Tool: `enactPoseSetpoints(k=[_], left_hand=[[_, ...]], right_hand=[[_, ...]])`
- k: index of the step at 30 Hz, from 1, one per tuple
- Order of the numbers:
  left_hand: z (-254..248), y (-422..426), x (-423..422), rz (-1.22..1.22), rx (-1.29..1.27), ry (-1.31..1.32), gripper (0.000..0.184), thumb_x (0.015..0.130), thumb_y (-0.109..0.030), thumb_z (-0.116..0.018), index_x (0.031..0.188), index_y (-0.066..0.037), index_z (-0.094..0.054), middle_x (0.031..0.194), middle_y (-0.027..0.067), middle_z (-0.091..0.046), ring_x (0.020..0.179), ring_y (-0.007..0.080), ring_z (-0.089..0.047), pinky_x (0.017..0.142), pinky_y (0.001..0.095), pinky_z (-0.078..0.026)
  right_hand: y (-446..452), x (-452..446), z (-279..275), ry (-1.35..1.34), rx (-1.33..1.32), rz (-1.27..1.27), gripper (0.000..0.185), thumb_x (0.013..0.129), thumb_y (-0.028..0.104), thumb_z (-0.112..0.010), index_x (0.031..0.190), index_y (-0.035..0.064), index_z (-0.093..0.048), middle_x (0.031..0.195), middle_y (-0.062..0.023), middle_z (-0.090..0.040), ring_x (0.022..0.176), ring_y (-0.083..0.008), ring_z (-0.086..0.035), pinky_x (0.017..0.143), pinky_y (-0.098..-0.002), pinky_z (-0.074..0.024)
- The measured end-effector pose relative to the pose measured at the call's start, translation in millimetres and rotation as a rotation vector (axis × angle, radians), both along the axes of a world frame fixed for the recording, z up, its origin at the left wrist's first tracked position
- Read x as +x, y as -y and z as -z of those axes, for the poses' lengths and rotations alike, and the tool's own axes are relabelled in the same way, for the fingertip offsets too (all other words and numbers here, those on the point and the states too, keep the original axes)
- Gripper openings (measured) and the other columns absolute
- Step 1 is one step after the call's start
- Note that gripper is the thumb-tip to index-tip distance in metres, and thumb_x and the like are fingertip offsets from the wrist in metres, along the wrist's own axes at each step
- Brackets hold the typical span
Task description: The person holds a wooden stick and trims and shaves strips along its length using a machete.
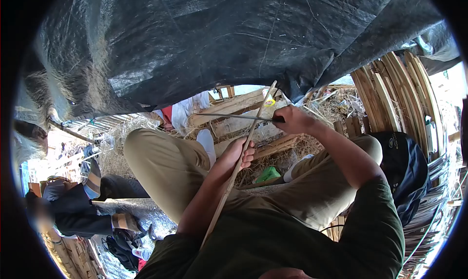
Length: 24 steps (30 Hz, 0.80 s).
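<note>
My left hand is closed round a long, thin wooden stick, which slants from my chest up past my knees. In my right hand is the dark handle of a knife, with the fingers wrapped round it. The knife's long, narrow blade points left and crosses the stick above my left hand. Whether the blade's edge touches the wood cannot be made out.
A black plastic sheet hangs overhead. Stacked wooden slats and a dark bag are on the right. Planks, straw and a green item lie between my legs. Another person is at lower left.
</note>
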State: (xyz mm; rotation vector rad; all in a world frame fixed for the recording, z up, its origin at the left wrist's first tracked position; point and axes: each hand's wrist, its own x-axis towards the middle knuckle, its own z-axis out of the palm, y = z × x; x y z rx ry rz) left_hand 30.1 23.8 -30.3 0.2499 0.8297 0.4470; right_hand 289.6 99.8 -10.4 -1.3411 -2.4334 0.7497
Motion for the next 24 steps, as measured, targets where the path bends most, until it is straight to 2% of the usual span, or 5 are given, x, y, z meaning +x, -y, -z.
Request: enactPoseSetpoints(k=[4,9,16,22,24], left_hand=[[-13.8,6.3,-2.9,-0.026,0.023,0.014,0.026,0.104,-0.034,-0.038,0.087,-0.015,-0.046,0.055,-0.0084,-0.034,0.04,0.0038,-0.032,0.034,0.021,-0.027],[-31.5,14.7,-4.8,-0.018,0.066,0.005,0.025,0.104,-0.034,-0.038,0.087,-0.017,-0.045,0.056,-0.0096,-0.033,0.041,0.0023,-0.031,0.034,0.0201,-0.026],[-48.7,27.4,-11.7,0.019,0.163,-0.018,0.027,0.104,-0.037,-0.036,0.09,-0.016,-0.044,0.06,-0.009,-0.033,0.046,0.0032,-0.032,0.037,0.0216,-0.027],[-61.0,34.0,-19.5,-0.004,0.213,-0.048,0.028,0.105,-0.039,-0.035,0.091,-0.016,-0.043,0.06,-0.009,-0.033,0.045,0.0028,-0.031,0.037,0.021,-0.026],[-64.0,34.7,-20.5,-0.007,0.23,-0.053,0.029,0.105,-0.04,-0.034,0.09,-0.017,-0.042,0.059,-0.0095,-0.033,0.044,0.0021,-0.031,0.036,0.0203,-0.026]], right_hand=[[0.1,4.1,-14.6,0.042,-0.013,0.053,0.027,0.089,0.033,-0.066,0.087,0.0056,-0.068,0.085,-0.0157,-0.07,0.084,-0.0381,-0.068,0.076,-0.0477,-0.0534],[3.7,4.7,5.2,0.118,0.447,0.222,0.033,0.092,0.039,-0.063,0.09,0.0078,-0.072,0.083,-0.0192,-0.069,0.081,-0.0406,-0.068,0.073,-0.0499,-0.0545],[9.5,-6.4,-16.4,0.071,0.084,0.312,0.053,0.089,0.058,-0.062,0.091,0.006,-0.072,0.079,-0.0229,-0.069,0.081,-0.045,-0.068,0.073,-0.0482,-0.0546],[13.2,-21.4,-65.2,0.12,-0.026,0.413,0.054,0.091,0.058,-0.06,0.091,0.0055,-0.072,0.075,-0.0205,-0.068,0.078,-0.0415,-0.068,0.071,-0.0468,-0.0538],[6.2,-18.1,-66.9,0.148,0.063,0.481,0.053,0.091,0.057,-0.06,0.089,0.0053,-0.071,0.075,-0.0205,-0.068,0.079,-0.042,-0.068,0.071,-0.0466,-0.0539]])
